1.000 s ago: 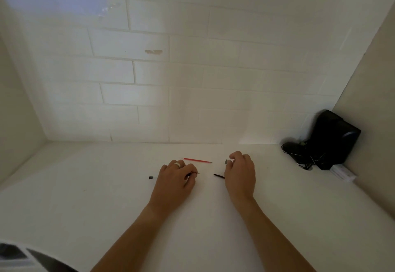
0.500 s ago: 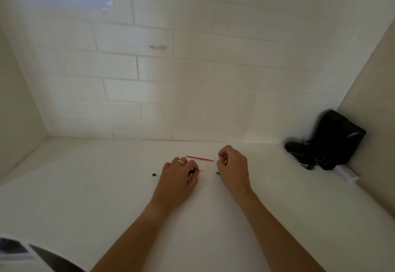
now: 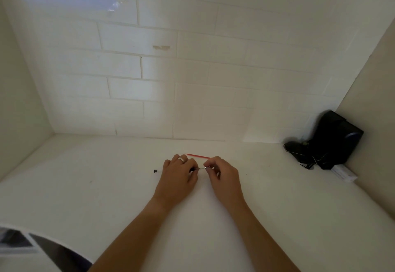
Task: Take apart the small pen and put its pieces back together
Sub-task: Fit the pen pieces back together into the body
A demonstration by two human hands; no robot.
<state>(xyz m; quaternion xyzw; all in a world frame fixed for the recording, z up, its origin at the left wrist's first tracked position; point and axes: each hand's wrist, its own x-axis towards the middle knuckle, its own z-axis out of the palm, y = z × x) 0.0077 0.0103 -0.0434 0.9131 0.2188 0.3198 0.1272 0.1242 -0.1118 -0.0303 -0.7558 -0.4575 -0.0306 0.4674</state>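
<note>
My left hand point(image 3: 178, 174), a ring on one finger, pinches a thin dark pen piece point(image 3: 195, 169) whose tip sticks out toward the right. My right hand point(image 3: 222, 175) pinches a tiny pen part point(image 3: 205, 167) right at that tip; the two pieces meet between my fingertips. A thin red pen tube point(image 3: 198, 155) lies on the white table point(image 3: 106, 186) just behind both hands. A small black cap point(image 3: 155, 171) rests on the table left of my left hand. The rest of each held piece is hidden by my fingers.
A black device with tangled cables point(image 3: 329, 143) sits in the back right corner, a small white box point(image 3: 343, 173) in front of it. White brick wall point(image 3: 192, 79) stands behind the table. A dark object point(image 3: 32, 244) shows at the lower left edge.
My right hand picked up a small part and moved left toward my left hand; the two held pieces now touch. The dark piece that lay between the hands is no longer seen on the table.
</note>
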